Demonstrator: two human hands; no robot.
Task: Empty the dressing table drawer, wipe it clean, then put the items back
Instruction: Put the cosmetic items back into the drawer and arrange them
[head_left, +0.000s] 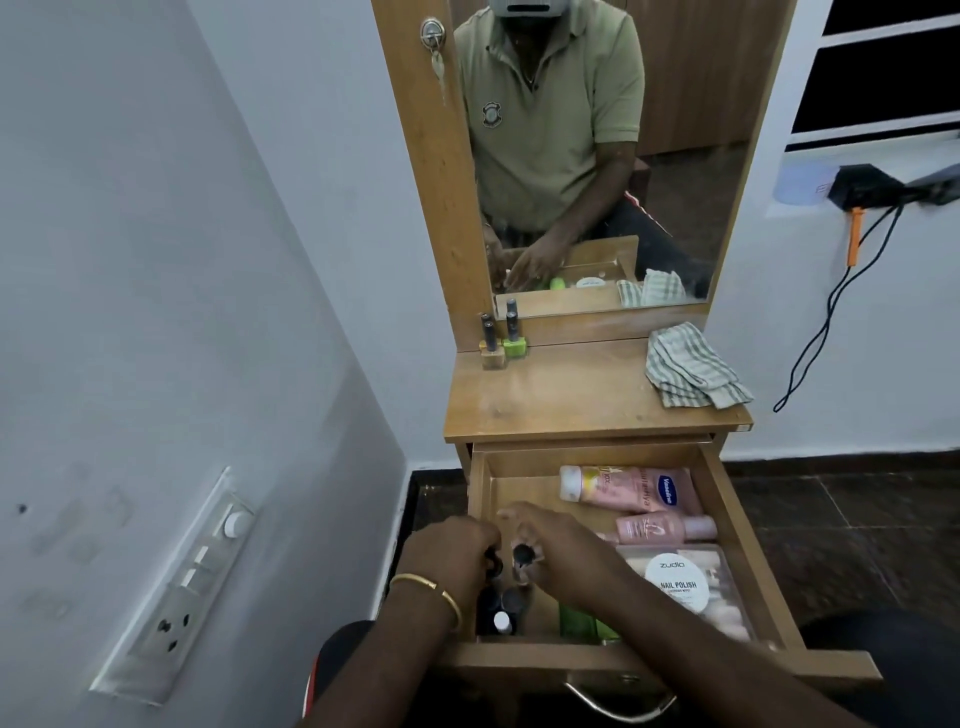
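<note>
— Both hands are down in the drawer (727, 514): the right hand (558, 545) has its fingers curled around the black cap of a small bottle (522, 558), and the left hand (457, 556) is closed over another dark-capped bottle (492, 564) just beside it.

— Start me from the big things, though.

— The dressing table (582, 400) stands against the wall with its mirror (597, 156) above. Its top is mostly bare wood; a striped cloth (691, 369) lies folded at the back right corner, overhanging the right edge slightly.

— And the drawer?

— Pulled well out toward the person, its wooden walls framing everything. The back left of its floor is bare. Along the right side lie a pink Vaseline tube (628, 488), a smaller pink bottle (665, 527) nearer, and a clear pouch (691, 587) with a white nail polish label.

— Anything by the front wall?

— More dark bottles (501, 610) stand in the front left corner under the left wrist, and something green (576, 621) lies partly hidden beneath the right forearm.

— Up on top?

— Two nail polish bottles (504, 343) stand touching at the back left corner, beside the mirror frame.
</note>
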